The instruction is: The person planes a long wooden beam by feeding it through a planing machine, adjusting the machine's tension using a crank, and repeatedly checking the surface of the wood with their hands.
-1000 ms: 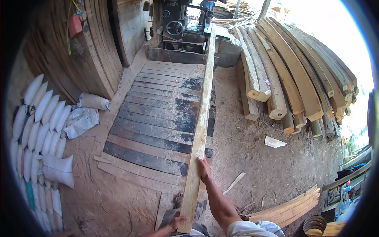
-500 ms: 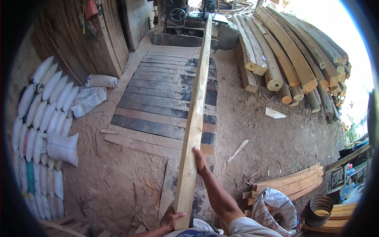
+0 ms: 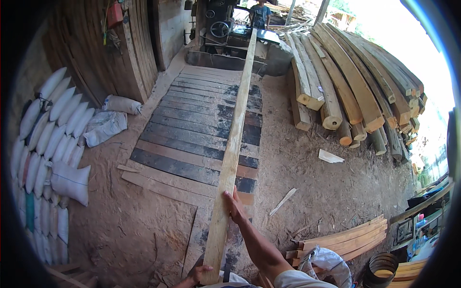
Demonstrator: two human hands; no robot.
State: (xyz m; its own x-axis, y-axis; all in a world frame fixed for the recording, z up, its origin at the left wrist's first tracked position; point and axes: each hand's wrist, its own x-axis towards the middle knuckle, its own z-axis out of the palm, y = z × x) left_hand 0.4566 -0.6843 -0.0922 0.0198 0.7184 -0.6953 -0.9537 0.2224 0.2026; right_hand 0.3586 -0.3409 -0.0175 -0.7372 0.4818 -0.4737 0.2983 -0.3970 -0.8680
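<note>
A long squared wooden beam [image 3: 230, 163] runs from my body away to a machine with a handwheel [image 3: 220, 30] at the far end. My left hand [image 3: 198, 275] grips the beam's near end at its left edge, thumb on top. Farther along, my right hand [image 3: 235, 207] holds the beam's right side, its thumb near the top face and its other fingers partly hidden. The beam's far end rests at the machine table [image 3: 267, 35]. Another person [image 3: 260, 15] stands behind that table.
Slatted boards [image 3: 187, 125] cover the floor under the beam. Stacked timbers [image 3: 355, 81] lie at the far right, and sawn planks [image 3: 341, 237] at the near right beside an open sack [image 3: 326, 266]. Filled white sacks [image 3: 53, 144] are piled at the left.
My view has tilted upward, bringing the person behind the machine table more into sight. Both hands keep their hold on the beam, whose near end appears slightly farther left.
</note>
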